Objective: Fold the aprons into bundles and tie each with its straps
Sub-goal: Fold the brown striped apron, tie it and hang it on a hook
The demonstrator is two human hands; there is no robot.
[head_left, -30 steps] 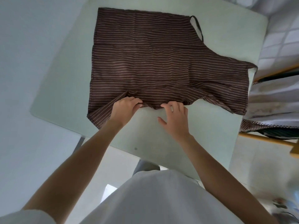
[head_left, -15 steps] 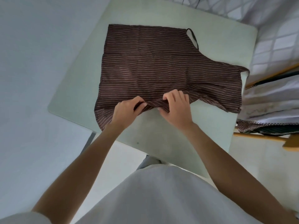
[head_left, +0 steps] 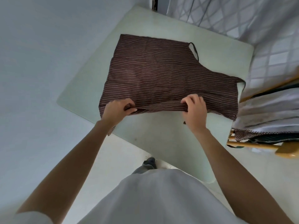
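Note:
A brown apron (head_left: pixel 161 73) with thin pale stripes lies spread flat on a pale green table (head_left: pixel 169 133). Its bib points right, and a dark strap (head_left: pixel 195 50) loops out at the far right corner. My left hand (head_left: pixel 117 111) pinches the apron's near edge at the left. My right hand (head_left: pixel 195 110) pinches the same edge further right. Between the two hands the near edge is turned over into a narrow fold. A short strap end (head_left: pixel 184 122) peeks out below my right hand.
A wooden rack (head_left: pixel 252 145) stands right of the table, carrying more folded cloths (head_left: pixel 268 113), pale ones and a chequered one. Tiled floor lies beyond the far right corner. The table's near edge is just in front of my body.
My hands have moved apart along the near edge, from side by side to well separated. They now grip the edge and have turned it over into a fold.

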